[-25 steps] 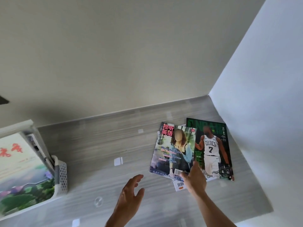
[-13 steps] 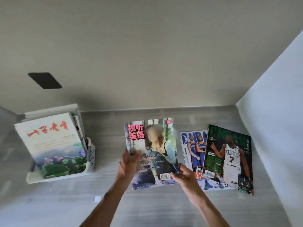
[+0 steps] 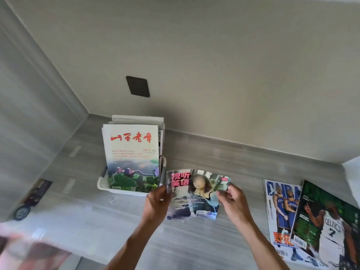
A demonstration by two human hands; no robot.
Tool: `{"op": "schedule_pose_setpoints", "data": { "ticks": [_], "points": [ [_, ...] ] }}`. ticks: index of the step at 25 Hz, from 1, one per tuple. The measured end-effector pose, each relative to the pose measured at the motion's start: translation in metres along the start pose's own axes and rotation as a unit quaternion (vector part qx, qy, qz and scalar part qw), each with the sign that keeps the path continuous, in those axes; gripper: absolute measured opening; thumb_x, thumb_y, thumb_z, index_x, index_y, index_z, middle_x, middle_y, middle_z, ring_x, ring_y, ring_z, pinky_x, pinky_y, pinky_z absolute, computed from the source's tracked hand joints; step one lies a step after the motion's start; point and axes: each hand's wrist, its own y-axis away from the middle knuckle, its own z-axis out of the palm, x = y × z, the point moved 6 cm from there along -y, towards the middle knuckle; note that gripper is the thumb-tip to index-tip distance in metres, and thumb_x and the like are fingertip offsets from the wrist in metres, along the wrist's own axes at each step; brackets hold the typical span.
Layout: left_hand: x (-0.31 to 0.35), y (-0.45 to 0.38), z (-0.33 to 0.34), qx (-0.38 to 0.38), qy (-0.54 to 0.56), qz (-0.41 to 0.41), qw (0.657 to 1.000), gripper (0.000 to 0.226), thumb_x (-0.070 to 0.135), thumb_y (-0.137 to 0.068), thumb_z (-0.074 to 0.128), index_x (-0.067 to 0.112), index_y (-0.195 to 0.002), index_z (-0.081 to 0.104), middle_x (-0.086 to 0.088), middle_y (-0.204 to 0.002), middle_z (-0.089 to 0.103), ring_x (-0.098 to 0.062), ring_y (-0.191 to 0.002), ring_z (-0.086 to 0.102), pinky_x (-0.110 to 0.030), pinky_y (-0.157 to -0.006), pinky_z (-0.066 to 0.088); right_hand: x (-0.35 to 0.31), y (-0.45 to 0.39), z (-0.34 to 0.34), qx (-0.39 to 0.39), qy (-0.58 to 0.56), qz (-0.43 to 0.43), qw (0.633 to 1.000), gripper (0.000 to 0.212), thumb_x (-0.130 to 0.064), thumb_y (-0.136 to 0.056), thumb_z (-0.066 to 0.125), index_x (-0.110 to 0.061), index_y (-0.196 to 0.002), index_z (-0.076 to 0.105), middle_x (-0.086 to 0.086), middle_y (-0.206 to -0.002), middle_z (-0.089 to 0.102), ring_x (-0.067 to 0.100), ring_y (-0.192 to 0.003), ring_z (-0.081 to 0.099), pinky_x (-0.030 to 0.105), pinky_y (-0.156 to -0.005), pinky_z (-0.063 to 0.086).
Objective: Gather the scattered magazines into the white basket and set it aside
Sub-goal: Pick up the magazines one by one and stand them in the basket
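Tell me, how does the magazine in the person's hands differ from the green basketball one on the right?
The held magazine is lifted off the desk between the left hand and the right hand, beside the white basket; the green magazine lies flat. The held one has pink characters and a long-haired figure; the green one shows a player in a white Celtics 7 jersey. The green one overlaps a blue basketball magazine; the held one touches no other. Both are glossy magazines, not yet in the basket.
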Motion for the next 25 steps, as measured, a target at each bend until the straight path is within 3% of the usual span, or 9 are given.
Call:
{"op": "schedule_pose_setpoints", "data": {
  "ticks": [2, 4, 8, 11, 14, 15, 18, 21, 25],
  "points": [
    [0.015, -0.011, -0.047, 0.018, 0.009, 0.043, 0.999, 0.007, 0.007, -0.085, 0.069, 0.013, -0.082, 0.072, -0.001, -0.073, 0.076, -0.013, -0.063, 0.069, -0.031, -0.053, 0.049, -0.049, -0.008, 0.025, 0.003, -0.053, -0.048, 0.997, 0.019, 0.004, -0.087, 0.065, -0.015, -0.083, 0.068, 0.003, -0.076, 0.073, 0.013, -0.069, 0.063, 0.03, -0.065, 0.05],
    [0.031, -0.03, -0.103, 0.06, -0.008, 0.088, 0.994, 0.01, 0.013, -0.087, 0.068, 0.021, -0.082, 0.07, 0.009, -0.075, 0.075, -0.001, -0.063, 0.067, -0.019, -0.051, 0.047, -0.095, -0.019, 0.058, -0.011, -0.102, -0.089, 0.991, 0.013, -0.001, -0.088, 0.066, -0.014, -0.09, 0.068, 0.01, -0.085, 0.074, 0.013, -0.074, 0.066, 0.028, -0.066, 0.053],
    [0.028, -0.076, -0.193, 0.11, 0.003, 0.093, 0.99, 0.023, 0.008, -0.09, 0.061, 0.026, -0.078, 0.068, 0.02, -0.067, 0.07, 0.008, -0.058, 0.062, -0.008, -0.049, 0.043, -0.144, -0.051, 0.149, -0.042, -0.088, -0.11, 0.989, 0.021, 0.0, -0.09, 0.062, -0.02, -0.087, 0.069, 0.014, -0.088, 0.074, 0.019, -0.077, 0.066, 0.034, -0.068, 0.054],
    [-0.007, -0.102, -0.217, 0.096, -0.031, 0.031, 0.994, 0.019, 0.004, -0.091, 0.06, 0.018, -0.084, 0.07, 0.016, -0.075, 0.072, 0.009, -0.066, 0.068, -0.016, -0.055, 0.054, -0.129, -0.071, 0.206, -0.036, -0.038, -0.052, 0.997, 0.025, 0.001, -0.092, 0.058, -0.022, -0.088, 0.068, 0.007, -0.088, 0.073, 0.022, -0.076, 0.066, 0.037, -0.071, 0.054],
    [-0.049, -0.119, -0.22, 0.081, -0.036, -0.034, 0.995, 0.027, 0.004, -0.09, 0.061, 0.026, -0.077, 0.072, 0.012, -0.075, 0.076, -0.008, -0.07, 0.073, -0.031, -0.061, 0.058, -0.096, -0.082, 0.234, -0.025, 0.004, 0.013, 1.0, 0.019, -0.005, -0.093, 0.058, -0.019, -0.096, 0.069, 0.007, -0.095, 0.075, 0.033, -0.085, 0.071, 0.046, -0.078, 0.059],
    [-0.06, -0.125, -0.219, 0.077, -0.034, -0.051, 0.995, 0.028, 0.004, -0.089, 0.061, 0.026, -0.076, 0.072, 0.012, -0.073, 0.076, -0.013, -0.07, 0.073, -0.035, -0.061, 0.057, -0.088, -0.084, 0.238, -0.021, 0.012, 0.025, 0.999, 0.019, -0.006, -0.093, 0.058, -0.021, -0.096, 0.069, 0.009, -0.095, 0.075, 0.031, -0.081, 0.071, 0.046, -0.073, 0.06],
    [-0.087, -0.138, -0.214, 0.085, -0.031, -0.072, 0.993, 0.031, 0.004, -0.087, 0.062, 0.03, -0.072, 0.07, 0.008, -0.069, 0.074, -0.01, -0.055, 0.067, -0.031, -0.052, 0.054, -0.074, -0.091, 0.244, -0.007, 0.026, 0.042, 0.999, 0.015, -0.01, -0.094, 0.057, -0.022, -0.099, 0.065, 0.012, -0.092, 0.072, 0.014, -0.053, 0.055, 0.033, -0.047, 0.048],
    [-0.094, -0.133, -0.212, 0.133, -0.056, -0.099, 0.985, 0.025, 0.005, -0.084, 0.063, 0.029, -0.091, 0.065, -0.005, -0.09, 0.075, -0.023, -0.076, 0.071, -0.037, -0.068, 0.058, -0.075, -0.089, 0.241, 0.024, 0.022, 0.027, 0.999, 0.025, -0.008, -0.09, 0.062, -0.023, -0.11, 0.058, -0.003, -0.094, 0.069, 0.006, -0.069, 0.064, 0.023, -0.059, 0.057],
    [-0.053, -0.099, -0.198, 0.184, -0.122, 0.065, 0.973, 0.04, -0.005, -0.082, 0.059, 0.007, -0.12, 0.057, -0.013, -0.114, 0.064, -0.028, -0.101, 0.063, -0.038, -0.084, 0.054, -0.069, -0.074, 0.221, 0.052, 0.009, 0.001, 0.999, 0.04, -0.003, -0.087, 0.066, -0.023, -0.12, 0.055, -0.018, -0.107, 0.06, -0.005, -0.092, 0.061, 0.006, -0.07, 0.049]
  ]
}}
